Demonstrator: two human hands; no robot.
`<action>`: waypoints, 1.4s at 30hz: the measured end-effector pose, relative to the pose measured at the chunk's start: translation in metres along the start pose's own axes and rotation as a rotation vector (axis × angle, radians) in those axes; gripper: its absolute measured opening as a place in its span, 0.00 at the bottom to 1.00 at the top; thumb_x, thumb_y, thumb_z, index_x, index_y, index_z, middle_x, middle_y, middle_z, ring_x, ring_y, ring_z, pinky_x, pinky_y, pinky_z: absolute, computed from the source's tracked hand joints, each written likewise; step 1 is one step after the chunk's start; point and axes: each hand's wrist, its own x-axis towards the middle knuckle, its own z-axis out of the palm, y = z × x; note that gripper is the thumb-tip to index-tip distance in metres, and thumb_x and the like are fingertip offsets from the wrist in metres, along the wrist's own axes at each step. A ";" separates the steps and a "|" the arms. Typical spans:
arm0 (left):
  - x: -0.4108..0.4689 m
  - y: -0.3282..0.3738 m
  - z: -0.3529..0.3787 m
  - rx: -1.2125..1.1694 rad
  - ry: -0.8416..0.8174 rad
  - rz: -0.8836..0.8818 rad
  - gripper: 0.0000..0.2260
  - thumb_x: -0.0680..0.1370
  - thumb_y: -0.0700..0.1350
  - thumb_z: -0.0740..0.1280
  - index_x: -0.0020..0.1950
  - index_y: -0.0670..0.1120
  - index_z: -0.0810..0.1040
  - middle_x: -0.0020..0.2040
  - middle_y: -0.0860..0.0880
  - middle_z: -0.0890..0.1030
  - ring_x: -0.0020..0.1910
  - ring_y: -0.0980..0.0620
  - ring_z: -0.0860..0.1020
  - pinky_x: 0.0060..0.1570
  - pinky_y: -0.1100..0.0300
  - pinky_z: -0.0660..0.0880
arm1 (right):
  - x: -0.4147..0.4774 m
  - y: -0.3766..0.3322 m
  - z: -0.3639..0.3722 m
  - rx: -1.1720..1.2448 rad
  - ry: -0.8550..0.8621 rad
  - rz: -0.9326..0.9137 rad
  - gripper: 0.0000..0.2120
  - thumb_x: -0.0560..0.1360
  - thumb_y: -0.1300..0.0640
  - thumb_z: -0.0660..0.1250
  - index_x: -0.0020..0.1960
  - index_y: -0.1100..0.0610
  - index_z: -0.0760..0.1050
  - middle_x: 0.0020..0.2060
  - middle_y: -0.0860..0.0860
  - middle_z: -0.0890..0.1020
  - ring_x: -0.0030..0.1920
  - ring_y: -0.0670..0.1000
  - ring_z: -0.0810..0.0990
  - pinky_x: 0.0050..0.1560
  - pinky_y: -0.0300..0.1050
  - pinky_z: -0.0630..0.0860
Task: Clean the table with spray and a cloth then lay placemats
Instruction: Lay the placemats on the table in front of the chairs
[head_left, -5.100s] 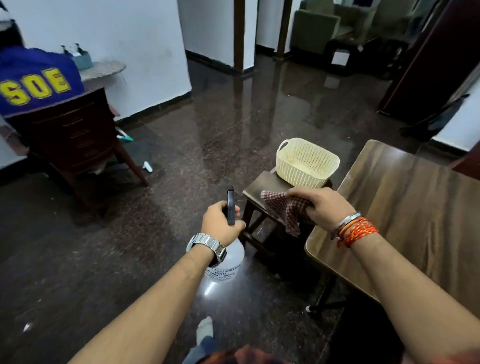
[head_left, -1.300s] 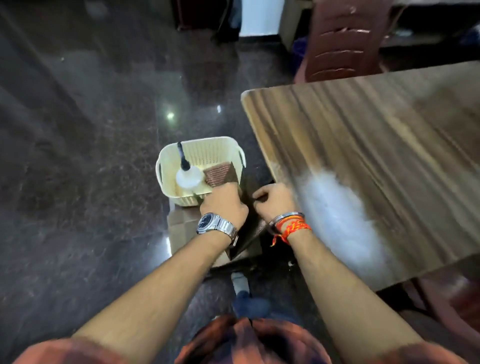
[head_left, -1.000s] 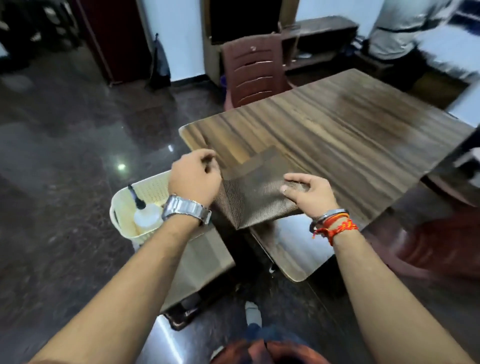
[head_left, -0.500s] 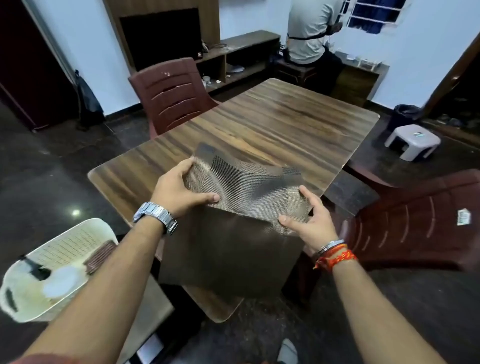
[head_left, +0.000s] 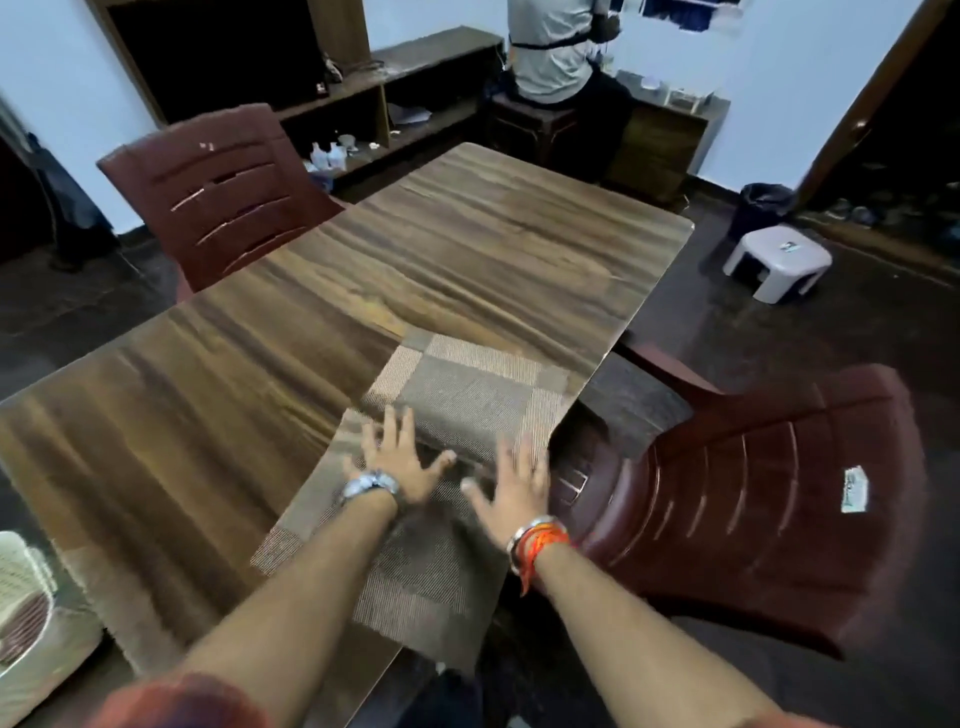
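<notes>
Two woven brown-and-beige placemats lie along the right edge of the wooden table (head_left: 467, 249). The far placemat (head_left: 467, 384) overlaps the near placemat (head_left: 415, 577), with a raised ridge where they meet. The near one hangs a little over the table's front corner. My left hand (head_left: 400, 467) rests flat with spread fingers at the ridge. My right hand (head_left: 511, 488) is spread beside it near the table edge, blurred. The checked cloth (head_left: 23, 623) lies in the cream basket (head_left: 15, 571) at the lower left. The spray bottle is out of view.
A maroon plastic chair (head_left: 753, 499) stands close against the table's right side, and another chair (head_left: 218, 192) at the far left. A person (head_left: 556, 47) sits at the back by the shelves. A white stool (head_left: 779, 260) is on the dark floor at right.
Half a second ago both hands held the placemats in the air above the table corner. Now the mats are down on the table and both hands lie flat on them with fingers spread.
</notes>
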 end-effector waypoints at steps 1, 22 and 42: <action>0.003 0.006 0.016 0.001 -0.065 -0.027 0.45 0.72 0.76 0.51 0.81 0.52 0.41 0.82 0.48 0.39 0.80 0.42 0.42 0.74 0.35 0.46 | 0.001 0.001 0.010 -0.079 -0.041 -0.089 0.40 0.76 0.37 0.58 0.78 0.49 0.40 0.77 0.55 0.38 0.76 0.62 0.37 0.74 0.58 0.39; 0.166 0.106 0.022 0.068 -0.085 0.010 0.51 0.56 0.85 0.43 0.76 0.68 0.37 0.78 0.54 0.29 0.76 0.36 0.31 0.65 0.26 0.34 | 0.150 0.056 -0.029 -0.296 -0.152 -0.035 0.43 0.75 0.31 0.50 0.77 0.54 0.37 0.77 0.49 0.37 0.75 0.51 0.33 0.71 0.48 0.31; 0.196 0.139 0.018 0.071 -0.022 -0.010 0.49 0.55 0.86 0.45 0.74 0.73 0.40 0.80 0.49 0.32 0.77 0.35 0.35 0.65 0.24 0.36 | 0.193 0.079 -0.044 -0.318 -0.173 -0.039 0.45 0.73 0.29 0.49 0.77 0.54 0.37 0.77 0.50 0.37 0.75 0.53 0.32 0.69 0.49 0.29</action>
